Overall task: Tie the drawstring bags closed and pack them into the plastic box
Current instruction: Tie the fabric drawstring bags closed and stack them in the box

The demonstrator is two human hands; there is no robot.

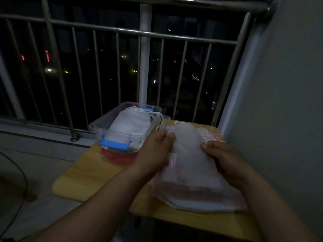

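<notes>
Wood table [83, 179] by barred window [145, 58]; cable [25, 180] on floor; wall [288, 102] at rt.

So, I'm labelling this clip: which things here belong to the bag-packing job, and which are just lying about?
Job: sheer white drawstring bag gripped by left hand and right hand; pile of sheer pinkish bags beneath it; clear plastic box with blue latch; white cloth bag inside it.
Lying about: red cloth by the box; black floor cable; steel window railing.
</notes>
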